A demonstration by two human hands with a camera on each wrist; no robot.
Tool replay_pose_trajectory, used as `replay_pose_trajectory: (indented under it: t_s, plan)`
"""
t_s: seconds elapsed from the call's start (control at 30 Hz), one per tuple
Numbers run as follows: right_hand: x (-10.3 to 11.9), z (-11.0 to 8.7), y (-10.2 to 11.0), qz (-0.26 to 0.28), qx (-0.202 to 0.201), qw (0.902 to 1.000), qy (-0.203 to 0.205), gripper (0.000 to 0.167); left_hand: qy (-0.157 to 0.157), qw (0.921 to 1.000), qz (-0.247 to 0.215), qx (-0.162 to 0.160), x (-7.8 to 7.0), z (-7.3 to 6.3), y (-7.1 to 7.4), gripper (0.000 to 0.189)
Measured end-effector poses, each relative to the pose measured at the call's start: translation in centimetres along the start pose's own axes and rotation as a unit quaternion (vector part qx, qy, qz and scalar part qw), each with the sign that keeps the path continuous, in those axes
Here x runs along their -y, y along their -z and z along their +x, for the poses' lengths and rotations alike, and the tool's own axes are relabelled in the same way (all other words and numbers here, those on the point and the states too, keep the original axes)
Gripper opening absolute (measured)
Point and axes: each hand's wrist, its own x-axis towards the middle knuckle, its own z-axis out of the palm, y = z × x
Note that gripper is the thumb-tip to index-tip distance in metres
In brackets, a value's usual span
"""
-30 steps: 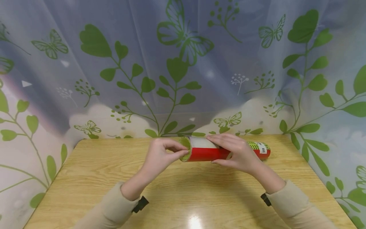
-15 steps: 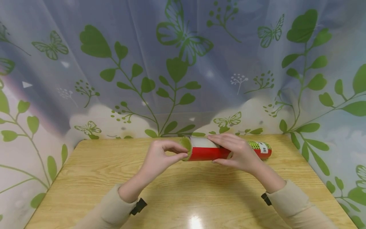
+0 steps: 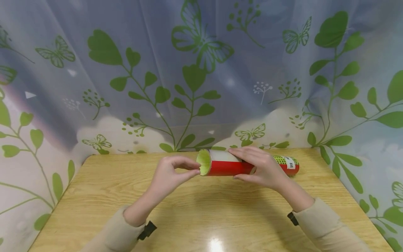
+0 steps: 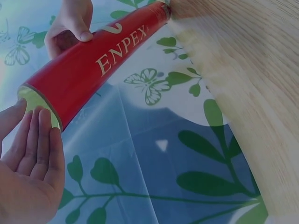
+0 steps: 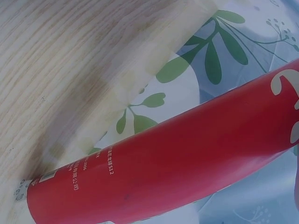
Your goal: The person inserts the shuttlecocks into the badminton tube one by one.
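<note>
A long red shuttlecock tube (image 3: 226, 168) lies crosswise near the table's back edge, its white strip and green dotted part facing up. "ENPEX" is printed in pale letters on its side in the left wrist view. My right hand (image 3: 261, 166) grips it around the middle, fingers over the top and thumb on the near side. The mouth, yellow-green and ridged inside, faces left. Just at that mouth is my left hand (image 3: 173, 171). In the left wrist view its fingers are straight, fingertips right at the rim, and nothing shows between them and the thumb.
Light wooden table (image 3: 126, 196) under both arms. A hanging cloth (image 3: 201, 87) printed with leaves and butterflies closes off the back and sides. Each beige sleeve has a black strap piece (image 3: 147, 230) by the wrist.
My left hand has drawn back a little to the left, out of the tube's mouth, so more of the yellow-green inside shows. The right hand keeps its hold on the shuttlecock tube.
</note>
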Motion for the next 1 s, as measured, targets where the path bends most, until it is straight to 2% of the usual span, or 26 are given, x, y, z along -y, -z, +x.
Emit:
replay_pose_trajectory:
  t_s: [0.3,0.63,1.0]
  plan:
    - [-0.1,0.1,-0.1,-0.003,0.008,1.0,-0.005,0.075,-0.006,0.9997,0.003,-0.023,0.9,-0.6,1.0,0.01]
    - [0.0,0.1,-0.8,-0.019,0.038,0.999,-0.014,0.082,0.026,0.9981,0.016,-0.053,2.4,-1.8,2.0,0.01]
    - [0.1,0.3,-2.0,-0.045,0.073,0.9958,-0.032,0.081,0.057,0.9948,0.013,-0.084,4.1,-2.8,2.8,0.009]
